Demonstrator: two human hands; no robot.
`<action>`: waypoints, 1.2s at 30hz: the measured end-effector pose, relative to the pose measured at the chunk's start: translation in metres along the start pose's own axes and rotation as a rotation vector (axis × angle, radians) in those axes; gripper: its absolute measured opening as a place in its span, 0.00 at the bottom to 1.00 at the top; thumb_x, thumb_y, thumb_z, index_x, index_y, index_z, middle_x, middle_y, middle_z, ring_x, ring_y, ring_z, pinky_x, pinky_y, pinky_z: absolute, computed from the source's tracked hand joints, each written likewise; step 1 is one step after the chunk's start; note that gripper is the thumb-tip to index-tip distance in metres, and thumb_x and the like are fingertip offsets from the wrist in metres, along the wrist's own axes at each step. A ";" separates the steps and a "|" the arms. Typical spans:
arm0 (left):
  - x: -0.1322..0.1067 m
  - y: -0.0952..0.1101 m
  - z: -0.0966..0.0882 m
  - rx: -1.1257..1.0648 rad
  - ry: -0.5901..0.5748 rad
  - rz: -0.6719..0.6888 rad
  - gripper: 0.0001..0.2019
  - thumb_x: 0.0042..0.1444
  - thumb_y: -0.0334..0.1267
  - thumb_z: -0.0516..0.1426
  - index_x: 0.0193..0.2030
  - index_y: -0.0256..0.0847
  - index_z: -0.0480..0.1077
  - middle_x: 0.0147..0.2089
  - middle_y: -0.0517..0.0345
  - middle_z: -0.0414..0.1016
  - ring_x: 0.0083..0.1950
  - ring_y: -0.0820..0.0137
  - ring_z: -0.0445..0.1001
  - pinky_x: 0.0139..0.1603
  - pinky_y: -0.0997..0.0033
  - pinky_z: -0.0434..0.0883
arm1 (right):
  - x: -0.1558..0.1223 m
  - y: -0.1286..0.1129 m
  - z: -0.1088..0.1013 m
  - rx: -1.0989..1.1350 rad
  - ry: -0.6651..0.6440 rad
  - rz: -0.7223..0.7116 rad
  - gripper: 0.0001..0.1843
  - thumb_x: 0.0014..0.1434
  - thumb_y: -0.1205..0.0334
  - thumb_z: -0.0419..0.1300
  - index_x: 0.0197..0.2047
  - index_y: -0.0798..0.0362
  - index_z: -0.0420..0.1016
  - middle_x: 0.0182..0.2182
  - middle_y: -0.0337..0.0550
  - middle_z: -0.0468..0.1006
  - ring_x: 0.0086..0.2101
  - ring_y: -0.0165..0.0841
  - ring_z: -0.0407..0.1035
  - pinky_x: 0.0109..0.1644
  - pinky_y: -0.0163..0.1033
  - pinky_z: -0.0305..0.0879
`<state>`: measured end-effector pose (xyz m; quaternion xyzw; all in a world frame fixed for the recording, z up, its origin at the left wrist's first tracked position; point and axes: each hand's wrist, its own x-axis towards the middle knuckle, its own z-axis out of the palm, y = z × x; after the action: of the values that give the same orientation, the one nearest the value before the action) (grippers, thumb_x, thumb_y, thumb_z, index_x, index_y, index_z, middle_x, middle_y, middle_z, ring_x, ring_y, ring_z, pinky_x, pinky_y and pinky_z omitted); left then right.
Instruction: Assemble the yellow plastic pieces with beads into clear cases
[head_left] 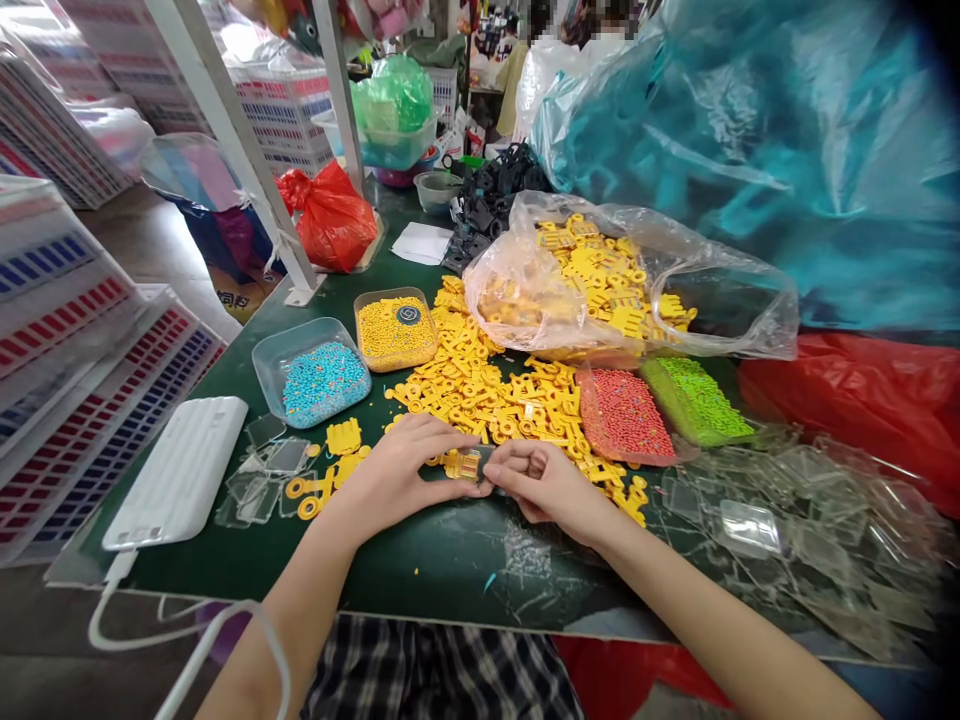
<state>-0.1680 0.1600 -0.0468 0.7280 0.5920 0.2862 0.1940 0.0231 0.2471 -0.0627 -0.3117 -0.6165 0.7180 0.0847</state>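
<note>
Power bank by the table's left edge, likely so its cable clears the work. Blue-bead tub and yellow-bead tub next, probably kept separate so colours don't mix. Left hand: half-curled, thumb near side, fingers far side, grasping one yellow part mid front edge; looks like it's steadying it. Right hand: curled, thumb and forefinger pinching the part's right end, presumably for fine control. Contact on plastic or clear layer: can't tell. Loose clear covers toward front-right corner, likely for easy reach.
</note>
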 end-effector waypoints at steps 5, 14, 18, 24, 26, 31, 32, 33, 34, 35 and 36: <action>0.000 -0.007 -0.001 0.044 -0.082 -0.087 0.19 0.60 0.51 0.58 0.54 0.44 0.71 0.48 0.53 0.77 0.51 0.62 0.72 0.55 0.59 0.67 | -0.005 -0.003 -0.006 -0.685 0.296 -0.449 0.17 0.65 0.50 0.51 0.43 0.54 0.73 0.28 0.43 0.75 0.29 0.33 0.69 0.33 0.38 0.65; -0.001 -0.012 0.006 0.216 -0.156 -0.106 0.19 0.61 0.51 0.56 0.56 0.49 0.71 0.53 0.53 0.68 0.56 0.59 0.64 0.59 0.54 0.60 | -0.004 -0.004 -0.016 -1.234 0.238 -0.608 0.18 0.65 0.50 0.56 0.48 0.56 0.74 0.28 0.43 0.77 0.29 0.34 0.70 0.32 0.37 0.62; 0.000 -0.010 0.005 0.218 -0.179 -0.140 0.19 0.62 0.49 0.56 0.58 0.49 0.70 0.52 0.53 0.68 0.55 0.59 0.63 0.59 0.54 0.60 | -0.003 -0.001 -0.016 -1.284 0.208 -0.616 0.20 0.62 0.49 0.60 0.48 0.57 0.75 0.29 0.44 0.78 0.30 0.35 0.71 0.33 0.39 0.63; -0.001 -0.013 0.005 0.220 -0.183 -0.119 0.20 0.63 0.49 0.55 0.60 0.53 0.68 0.50 0.54 0.68 0.53 0.60 0.63 0.58 0.54 0.58 | -0.005 0.001 -0.015 -1.370 0.225 -0.613 0.21 0.64 0.49 0.57 0.51 0.56 0.74 0.34 0.47 0.79 0.35 0.38 0.73 0.35 0.40 0.66; -0.002 -0.015 0.005 0.222 -0.174 -0.120 0.21 0.61 0.51 0.57 0.61 0.54 0.68 0.50 0.54 0.69 0.53 0.60 0.64 0.58 0.55 0.58 | -0.006 0.001 -0.013 -1.394 0.232 -0.618 0.20 0.65 0.50 0.56 0.52 0.57 0.74 0.34 0.47 0.80 0.36 0.39 0.73 0.35 0.41 0.66; -0.002 -0.015 0.001 0.208 -0.157 -0.164 0.20 0.58 0.49 0.60 0.58 0.55 0.71 0.50 0.56 0.69 0.52 0.59 0.64 0.58 0.54 0.56 | -0.005 0.004 -0.011 -1.426 0.250 -0.650 0.21 0.65 0.50 0.56 0.51 0.56 0.74 0.34 0.48 0.79 0.36 0.39 0.70 0.38 0.43 0.66; -0.002 -0.014 0.001 0.207 -0.158 -0.174 0.19 0.58 0.48 0.61 0.57 0.54 0.71 0.50 0.56 0.69 0.52 0.59 0.65 0.58 0.54 0.56 | -0.004 0.004 -0.011 -1.426 0.255 -0.649 0.21 0.64 0.49 0.56 0.51 0.56 0.74 0.34 0.48 0.78 0.36 0.39 0.70 0.39 0.44 0.66; -0.002 -0.014 0.000 0.207 -0.159 -0.182 0.19 0.58 0.48 0.61 0.56 0.54 0.72 0.50 0.56 0.69 0.52 0.59 0.65 0.57 0.54 0.56 | -0.004 0.004 -0.011 -1.422 0.261 -0.647 0.21 0.64 0.49 0.57 0.51 0.56 0.74 0.35 0.48 0.78 0.37 0.39 0.70 0.39 0.44 0.66; -0.002 -0.013 0.000 0.207 -0.158 -0.188 0.18 0.58 0.47 0.61 0.56 0.53 0.72 0.50 0.56 0.69 0.52 0.59 0.65 0.57 0.54 0.56 | -0.003 0.005 -0.010 -1.416 0.264 -0.645 0.21 0.64 0.49 0.57 0.51 0.57 0.75 0.35 0.48 0.78 0.37 0.39 0.69 0.40 0.44 0.66; -0.002 -0.013 -0.001 0.208 -0.159 -0.192 0.18 0.58 0.47 0.61 0.55 0.53 0.73 0.50 0.56 0.70 0.52 0.59 0.65 0.57 0.54 0.56 | -0.002 0.005 -0.010 -1.408 0.262 -0.644 0.21 0.64 0.49 0.57 0.50 0.57 0.75 0.35 0.48 0.78 0.37 0.39 0.69 0.40 0.45 0.65; -0.002 -0.012 -0.001 0.208 -0.158 -0.197 0.18 0.58 0.47 0.61 0.55 0.52 0.73 0.50 0.56 0.70 0.52 0.59 0.65 0.57 0.53 0.56 | -0.001 0.005 -0.010 -1.402 0.257 -0.646 0.21 0.63 0.49 0.58 0.50 0.57 0.75 0.36 0.47 0.77 0.37 0.39 0.69 0.40 0.45 0.65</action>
<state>-0.1779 0.1608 -0.0543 0.7030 0.6697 0.1448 0.1908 0.0310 0.2533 -0.0676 -0.1784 -0.9716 0.0591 0.1438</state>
